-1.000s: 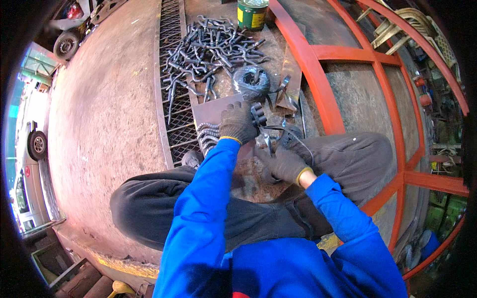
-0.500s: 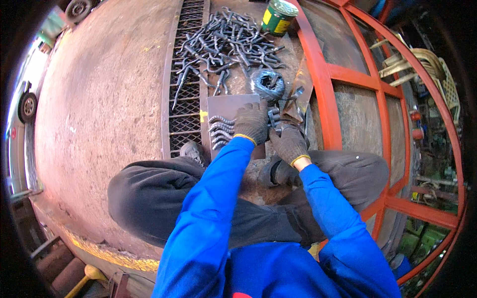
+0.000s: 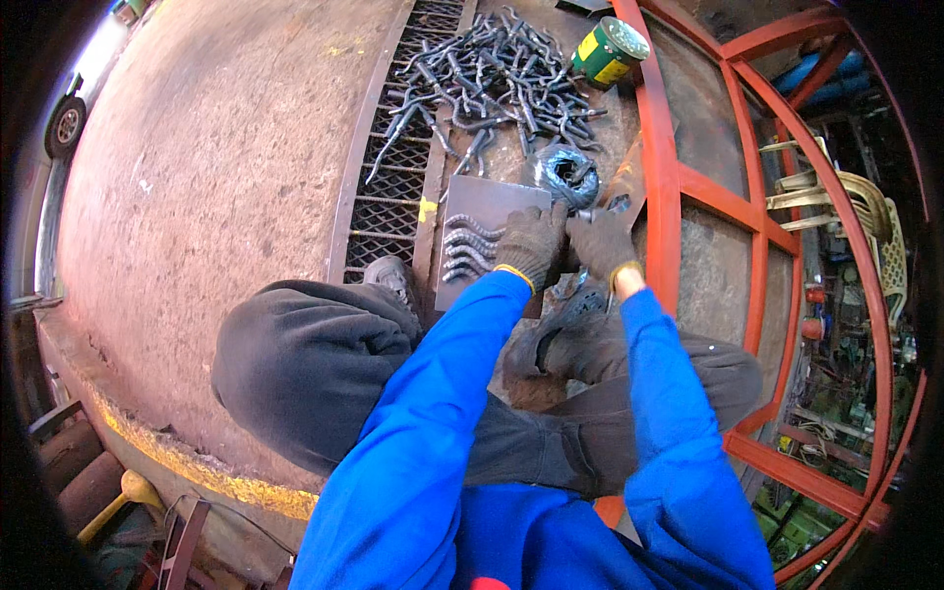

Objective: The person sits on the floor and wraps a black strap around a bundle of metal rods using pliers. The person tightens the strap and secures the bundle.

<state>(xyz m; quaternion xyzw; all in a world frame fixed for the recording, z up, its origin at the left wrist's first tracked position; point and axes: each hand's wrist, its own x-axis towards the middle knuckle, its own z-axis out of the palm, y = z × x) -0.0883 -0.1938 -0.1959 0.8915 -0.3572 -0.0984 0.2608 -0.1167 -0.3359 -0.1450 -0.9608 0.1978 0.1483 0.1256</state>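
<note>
Several wavy, bent metal rods [image 3: 470, 246] lie side by side on a flat brown metal plate [image 3: 500, 193] in front of me. My left hand [image 3: 531, 242], in a dark knit glove with a yellow cuff, is closed over the rods' right part and hides their ends. Close on its right, my gloved right hand [image 3: 603, 244] has its fingers curled at the plate's right edge. Whatever those fingers grip is hidden by the glove. Just beyond both hands sits a coil of thin wire in plastic wrap [image 3: 568, 177].
A tangled heap of bent rods [image 3: 492, 79] lies ahead, partly over a floor grating [image 3: 382, 208]. Beside it stands a green and yellow can [image 3: 610, 54]. An orange metal frame [image 3: 665, 187] rises on the right, with stacked plastic chairs [image 3: 865, 211] behind. My crossed legs [image 3: 305, 369] flank the plate.
The view has shifted, so the scene sits further right and lower. My right hand has moved forward, up closer to the wire coil. My left hand stays over the rods.
</note>
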